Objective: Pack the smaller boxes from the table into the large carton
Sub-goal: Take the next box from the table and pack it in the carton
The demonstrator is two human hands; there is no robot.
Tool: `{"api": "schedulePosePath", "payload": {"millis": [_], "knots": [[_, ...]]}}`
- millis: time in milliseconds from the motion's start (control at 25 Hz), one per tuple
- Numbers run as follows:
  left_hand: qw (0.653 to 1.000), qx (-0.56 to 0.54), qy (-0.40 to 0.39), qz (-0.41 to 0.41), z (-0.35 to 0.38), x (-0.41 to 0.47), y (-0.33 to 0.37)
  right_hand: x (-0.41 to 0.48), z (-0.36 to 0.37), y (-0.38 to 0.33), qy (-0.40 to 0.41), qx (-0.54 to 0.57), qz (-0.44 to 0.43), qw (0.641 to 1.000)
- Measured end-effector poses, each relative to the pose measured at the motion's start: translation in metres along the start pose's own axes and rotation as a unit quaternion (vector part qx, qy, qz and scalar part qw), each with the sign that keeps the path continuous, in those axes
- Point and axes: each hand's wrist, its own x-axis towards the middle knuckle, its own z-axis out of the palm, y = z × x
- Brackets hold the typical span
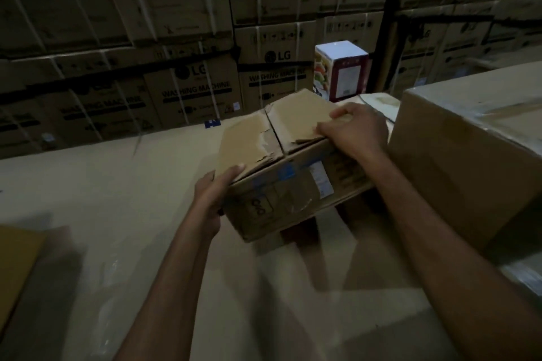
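- The worn box (281,173) sits tilted at centre, seemingly lifted off the table (102,184).
- Left hand (215,193) clamps its 8 o'clock corner for support.
- Right hand (352,130) presses the 2 o'clock flap shut, fingers curled.
- A larger carton (469,155) waits at 3 o'clock.

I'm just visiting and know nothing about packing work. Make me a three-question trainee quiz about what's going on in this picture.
1. True or false: both hands touch the brown carton.
2. Which hand presses on the carton's top flap? A) the left hand B) the right hand C) neither
3. Fill in: the white and red box stands ____ the carton, nearer the stacked washing machine boxes.

Key
1. True: the left hand grips the near left corner, and the right hand lies on top.
2. B.
3. behind.
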Motion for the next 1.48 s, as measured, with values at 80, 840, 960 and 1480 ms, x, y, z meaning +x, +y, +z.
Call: {"api": "schedulePosePath", "payload": {"millis": [80, 840, 960, 1480], "knots": [[0.999, -0.033, -0.024, -0.01, -0.032, -0.033, -0.007, -0.038, -0.021, -0.045, 0.029, 0.014, -0.072, 0.997], [0.97, -0.124, 0.0, 0.207, -0.256, -0.264, -0.069, -0.387, -0.09, -0.127, -0.018, 0.077, -0.138, 0.987], [0.96, -0.088, 0.009, 0.264, -0.271, -0.312, -0.033, -0.388, -0.102, -0.097, -0.067, 0.27, -0.087, 0.956], [0.879, 0.278, 0.102, 0.373, -0.278, -0.512, 0.038, -0.471, -0.117, -0.051, -0.219, 0.56, 0.077, 0.795]]}}
